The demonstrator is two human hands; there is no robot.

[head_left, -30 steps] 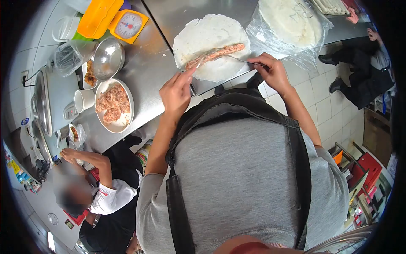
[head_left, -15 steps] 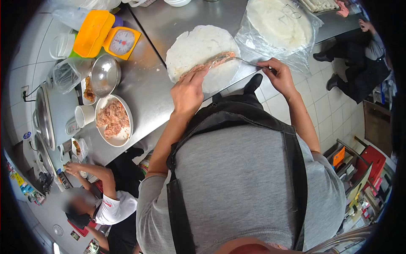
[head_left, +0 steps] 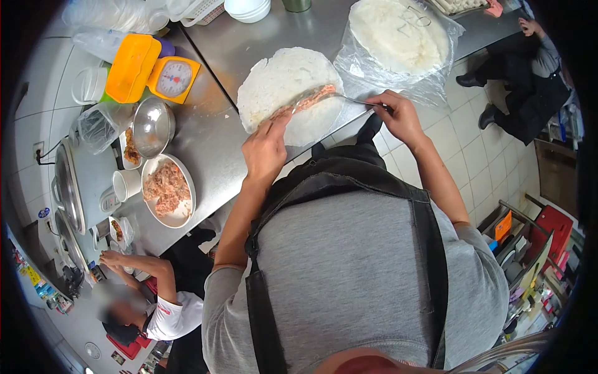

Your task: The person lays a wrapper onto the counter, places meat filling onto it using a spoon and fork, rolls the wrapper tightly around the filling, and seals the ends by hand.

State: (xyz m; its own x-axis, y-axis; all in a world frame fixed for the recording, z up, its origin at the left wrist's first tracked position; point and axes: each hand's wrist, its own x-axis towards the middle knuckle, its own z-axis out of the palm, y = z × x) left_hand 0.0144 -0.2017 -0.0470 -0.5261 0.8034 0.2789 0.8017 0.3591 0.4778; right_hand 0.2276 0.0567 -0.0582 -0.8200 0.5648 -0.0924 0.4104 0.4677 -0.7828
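Note:
A round, pale, floury wrapper sheet (head_left: 265,81) lies on the steel counter, its near edge close to the counter's edge. Across it runs a strip of pinkish minced meat filling (head_left: 317,98). My right hand (head_left: 398,116) grips the handle of a metal spoon (head_left: 352,98), whose bowl end rests along the strip. At the strip's left end, my left hand (head_left: 266,148) touches the meat with its fingers stretched out; it holds nothing that I can see. An oval white bowl (head_left: 189,209) of the same minced meat stands to the left.
A plastic-wrapped stack of round sheets (head_left: 398,37) sits at the right. Toward the left are a metal bowl (head_left: 152,128), a white cup (head_left: 126,184), a kitchen scale (head_left: 174,79) and an orange container (head_left: 131,68). One co-worker (head_left: 177,318) works at lower left; another person (head_left: 529,75) is at right.
The view has shifted slightly, so the counter items sit a little lower. Both hands keep nearly the same places on the strip, with the spoon still along it.

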